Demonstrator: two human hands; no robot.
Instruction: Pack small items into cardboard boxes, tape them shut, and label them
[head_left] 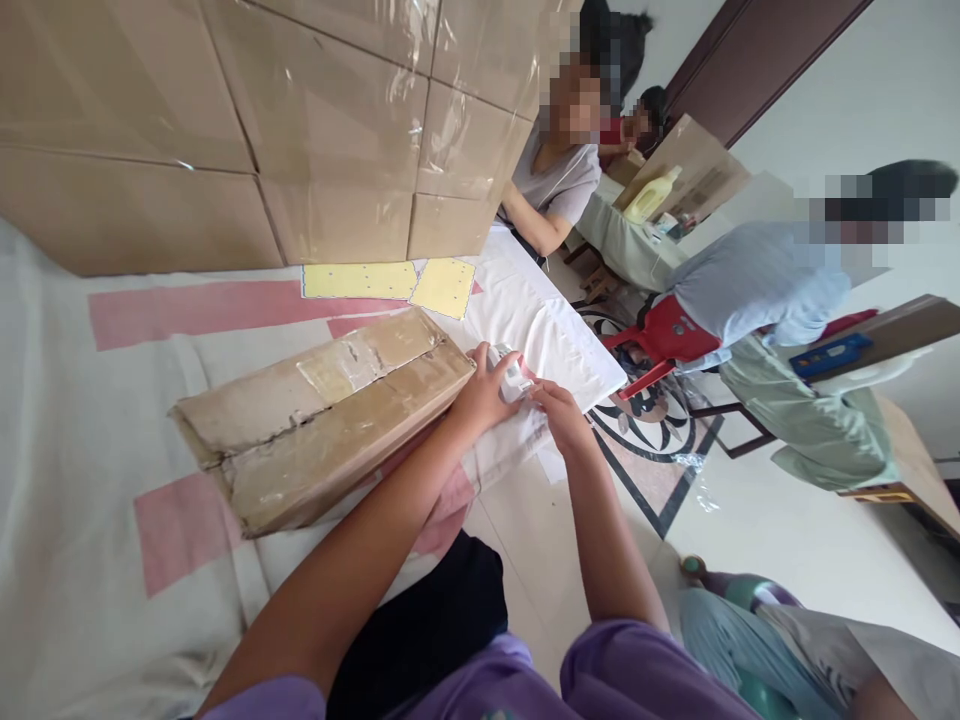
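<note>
my left fingers (480, 360) are curled around a small white thing (513, 380), closed far enough to hold it up, with the thumb lying across it. my right fingers (551, 395) are bent and drawn nearly together, their tips right at the edge of it; whether they pinch it or only touch it, i cannot tell. the white thing sits between my two hands, in front of me near the edge of the surface (577, 335); it is too small and covered for me to say what it is.

just beside my left wrist lies a long, creased cardboard box (330, 425), taped along its top seam. under it spreads a pale cloth (67, 400) with pink patches (184, 525). beyond, a stack of taped cartons (322, 130) rises, and at its foot lie two yellow sheets (360, 280) dotted with small marks.

past the stack a person in a pale top (574, 180) leans in. to the right, someone in a light blue shirt (757, 270) bends forward on a red chair (679, 335), near a table draped in green cloth (832, 430). further back, a yellow bottle (651, 197) stands on another covered table.
</note>
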